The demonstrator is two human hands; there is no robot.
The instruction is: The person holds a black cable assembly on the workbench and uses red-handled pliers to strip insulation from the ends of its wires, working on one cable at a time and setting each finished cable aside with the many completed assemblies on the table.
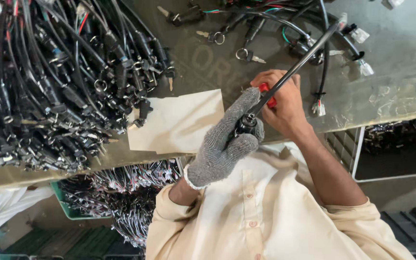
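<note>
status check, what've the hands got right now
Left hand, grey knit glove, grips black cable-sheathed lock part. Bare right hand holds red-handled tool against it. Nothing blocking.

Red tool [265,89] mostly hidden by hands

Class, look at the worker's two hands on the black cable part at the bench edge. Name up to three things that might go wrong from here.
1. The right hand is bare while it drives a red-handled tool toward the gloved left hand; a slip might jab either hand.
2. The black cable runs back into tangled wires and keys; pulling may drag them.
3. The paper sheet overhangs the bench edge and could slide off.
</note>
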